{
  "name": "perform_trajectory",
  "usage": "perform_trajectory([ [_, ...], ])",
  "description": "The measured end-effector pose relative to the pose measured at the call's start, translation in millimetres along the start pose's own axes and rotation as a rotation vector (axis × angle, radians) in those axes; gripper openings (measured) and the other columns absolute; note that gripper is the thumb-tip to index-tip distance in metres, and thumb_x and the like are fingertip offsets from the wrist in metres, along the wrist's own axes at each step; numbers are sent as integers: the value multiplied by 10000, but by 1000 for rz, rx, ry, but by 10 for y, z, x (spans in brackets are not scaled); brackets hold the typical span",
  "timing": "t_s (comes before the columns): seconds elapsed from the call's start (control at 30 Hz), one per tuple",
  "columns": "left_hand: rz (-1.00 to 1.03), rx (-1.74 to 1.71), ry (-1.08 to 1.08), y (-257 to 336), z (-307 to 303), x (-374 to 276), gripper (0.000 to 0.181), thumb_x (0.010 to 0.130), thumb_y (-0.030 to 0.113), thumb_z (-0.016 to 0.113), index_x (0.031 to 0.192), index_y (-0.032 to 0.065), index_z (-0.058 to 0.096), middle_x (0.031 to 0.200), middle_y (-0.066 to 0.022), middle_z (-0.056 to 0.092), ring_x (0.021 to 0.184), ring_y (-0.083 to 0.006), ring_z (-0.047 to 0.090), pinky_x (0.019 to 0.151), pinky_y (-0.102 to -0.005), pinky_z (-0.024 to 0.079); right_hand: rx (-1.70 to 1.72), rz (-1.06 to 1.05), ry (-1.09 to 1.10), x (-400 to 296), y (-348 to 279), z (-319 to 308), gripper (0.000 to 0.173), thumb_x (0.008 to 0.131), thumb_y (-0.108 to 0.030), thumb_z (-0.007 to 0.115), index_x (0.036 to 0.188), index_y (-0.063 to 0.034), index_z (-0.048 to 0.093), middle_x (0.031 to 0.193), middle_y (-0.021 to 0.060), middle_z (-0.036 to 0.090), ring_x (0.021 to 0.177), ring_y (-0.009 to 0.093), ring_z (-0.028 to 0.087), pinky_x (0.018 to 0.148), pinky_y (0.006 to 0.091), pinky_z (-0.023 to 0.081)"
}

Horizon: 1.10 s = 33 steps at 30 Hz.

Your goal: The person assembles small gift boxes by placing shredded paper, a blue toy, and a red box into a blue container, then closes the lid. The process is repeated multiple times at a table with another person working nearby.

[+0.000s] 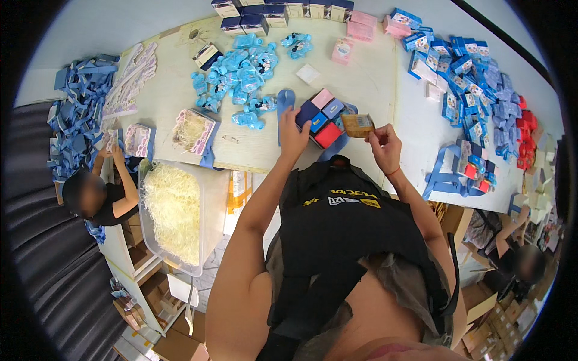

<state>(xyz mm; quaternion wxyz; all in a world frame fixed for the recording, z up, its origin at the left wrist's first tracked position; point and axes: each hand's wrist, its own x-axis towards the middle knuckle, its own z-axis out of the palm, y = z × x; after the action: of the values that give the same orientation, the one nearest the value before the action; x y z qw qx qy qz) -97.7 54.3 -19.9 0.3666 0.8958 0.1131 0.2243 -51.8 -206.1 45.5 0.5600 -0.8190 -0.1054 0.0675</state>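
Observation:
Before me on the white table, a gift box (319,118) stands packed with small pink, navy, blue and red cartons, a blue ribbon (286,100) spread beside and below it. My left hand (295,131) rests against the box's left side, fingers spread over its edge and a navy carton; whether it grips is not plain. Between the fingertips of my right hand (384,146) is a small gold-brown packet (358,125), at the right of the box. Light blue cartoon-printed bottles (248,76) lie in a heap up and left. A white square packet (308,74) lies above the box.
Blue cartons (461,81) are heaped at right, near another filled box (473,164). Straw-filled box (192,131) and a clear tub of shredded paper (174,212) stand at left. Navy boxes (254,22) line the back. Co-workers (124,198) (508,252) work at both sides.

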Motion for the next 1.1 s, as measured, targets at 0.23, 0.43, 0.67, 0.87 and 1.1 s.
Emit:
perform_trajectory([
  [0.23,-54,103,-325,429,-23,-448,445,811,195,662,1225,90,540,1095,-120,578,952,-317,614,768,-413,508,301,246,-20,-32,-256,250,373,881,-23,520,1238,31,424,792,65,518,673,200,678,484,255,541],
  [0.43,-252,46,-461,388,61,-483,561,761,177,700,1273,84,491,1151,-110,507,1002,-340,576,765,-436,508,388,350,-240,202,-7,320,224,871,-48,554,1040,65,649,928,153,680,747,189,687,633,278,575],
  [0.67,-183,-6,-369,323,64,-515,461,747,136,705,1184,123,560,1098,-89,533,993,-333,583,765,-430,505,277,224,-348,362,28,418,258,853,-48,589,1081,58,647,924,154,692,789,185,683,721,278,564],
  [0.87,-52,162,-370,290,130,-510,421,743,74,642,1157,130,590,1036,-76,571,966,-298,599,727,-424,513,-539,-250,-323,543,263,581,200,782,-220,634,949,-156,723,828,150,678,690,309,654,631,400,526],
  [1.1,-103,169,-302,300,131,-529,436,724,76,682,1147,155,612,1089,-82,511,943,-307,592,686,-434,514,-747,-475,-422,648,213,643,103,778,-191,614,777,-89,630,747,132,641,712,317,644,630,427,510],
])
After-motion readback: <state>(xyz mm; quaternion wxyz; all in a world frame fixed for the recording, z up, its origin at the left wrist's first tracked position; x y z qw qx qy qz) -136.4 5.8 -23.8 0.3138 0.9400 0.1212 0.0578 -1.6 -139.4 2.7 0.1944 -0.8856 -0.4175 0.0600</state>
